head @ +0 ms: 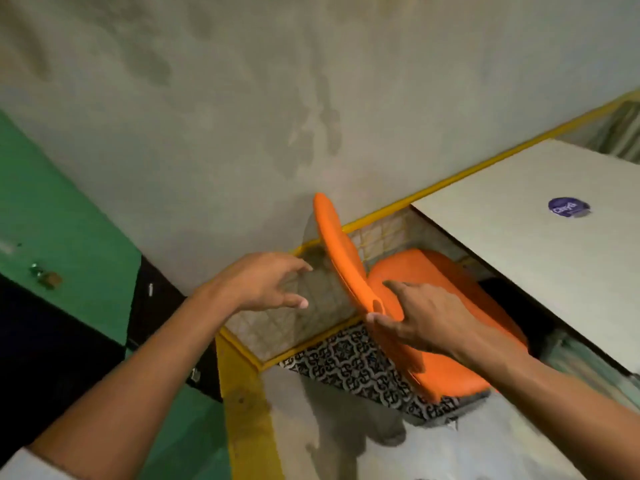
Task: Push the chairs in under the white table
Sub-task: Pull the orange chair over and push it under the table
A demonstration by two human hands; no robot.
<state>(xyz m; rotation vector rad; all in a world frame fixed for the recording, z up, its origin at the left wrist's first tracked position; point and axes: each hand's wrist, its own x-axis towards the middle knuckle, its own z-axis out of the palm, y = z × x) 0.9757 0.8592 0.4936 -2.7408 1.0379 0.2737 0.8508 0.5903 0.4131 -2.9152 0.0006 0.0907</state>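
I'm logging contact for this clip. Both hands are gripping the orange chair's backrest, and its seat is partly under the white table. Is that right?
Not quite. In the head view only the right hand holds the chair by the backrest; the left hand is open and apart from it. The seat is partly under the white table, as you said.

A round purple sticker (568, 206) on the white table (540, 244) bears blurred, unreadable lettering
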